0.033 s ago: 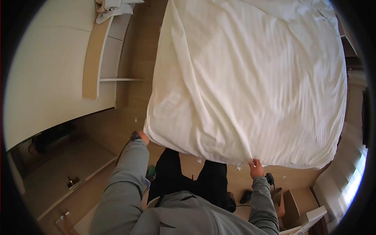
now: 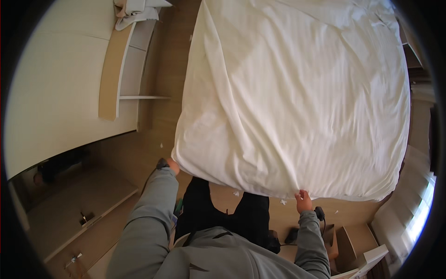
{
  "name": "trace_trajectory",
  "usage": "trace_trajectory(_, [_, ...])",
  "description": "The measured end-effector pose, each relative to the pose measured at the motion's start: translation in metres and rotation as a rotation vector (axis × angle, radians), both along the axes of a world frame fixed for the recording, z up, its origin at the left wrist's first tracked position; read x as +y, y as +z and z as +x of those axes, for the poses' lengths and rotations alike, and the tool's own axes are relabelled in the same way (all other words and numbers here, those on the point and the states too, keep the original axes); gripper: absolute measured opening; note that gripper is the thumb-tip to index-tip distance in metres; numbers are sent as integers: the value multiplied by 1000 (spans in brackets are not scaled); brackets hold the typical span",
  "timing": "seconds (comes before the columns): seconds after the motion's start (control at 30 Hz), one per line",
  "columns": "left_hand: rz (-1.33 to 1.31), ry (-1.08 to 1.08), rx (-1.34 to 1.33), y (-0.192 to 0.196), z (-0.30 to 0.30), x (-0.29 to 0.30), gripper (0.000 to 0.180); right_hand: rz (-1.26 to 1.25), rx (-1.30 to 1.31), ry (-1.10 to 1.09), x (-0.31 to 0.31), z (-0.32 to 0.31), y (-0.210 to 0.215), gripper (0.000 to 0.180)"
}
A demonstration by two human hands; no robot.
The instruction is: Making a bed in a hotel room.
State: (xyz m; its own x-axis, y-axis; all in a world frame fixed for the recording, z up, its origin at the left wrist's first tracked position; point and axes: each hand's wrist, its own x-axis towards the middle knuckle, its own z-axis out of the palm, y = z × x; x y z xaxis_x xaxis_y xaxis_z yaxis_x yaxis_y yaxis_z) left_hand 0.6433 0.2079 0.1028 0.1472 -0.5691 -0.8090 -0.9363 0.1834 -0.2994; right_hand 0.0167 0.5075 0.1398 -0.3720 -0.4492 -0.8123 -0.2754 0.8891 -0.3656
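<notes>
A white bed sheet (image 2: 278, 107) covers the mattress in front of me, with a long fold down its left part and many small creases. At the near left corner my left hand (image 2: 173, 165) grips the sheet's edge, its fingers partly hidden by the cloth. My right hand (image 2: 304, 202) pinches the near edge of the sheet, right of the middle, with thumb and fingers closed on the fabric. Between the two hands the cloth hangs along the bed's front edge, just ahead of my legs.
To the left stands a pale cabinet with an open shelf unit (image 2: 110, 79); folded cloths (image 2: 132, 14) lie on top. White scraps (image 2: 283, 202) dot the wooden floor. Open drawers (image 2: 355, 246) and a dark shoe (image 2: 291, 235) are at lower right, a sheer curtain (image 2: 402, 186) beyond.
</notes>
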Motion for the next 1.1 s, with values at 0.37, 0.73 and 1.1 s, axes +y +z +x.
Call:
trace_trajectory(0.37, [-176,105,663,52,82,-51,10,-42,31,-159,-89,137,64,52])
trace_trajectory(0.73, [-49,226,922,210,222,-266,25,-148,169,-297,-257,375,126,48])
trace_trajectory(1.1, [-94,213,1029,201,172,-450,22,-78,112,-210,-344,440,131,45])
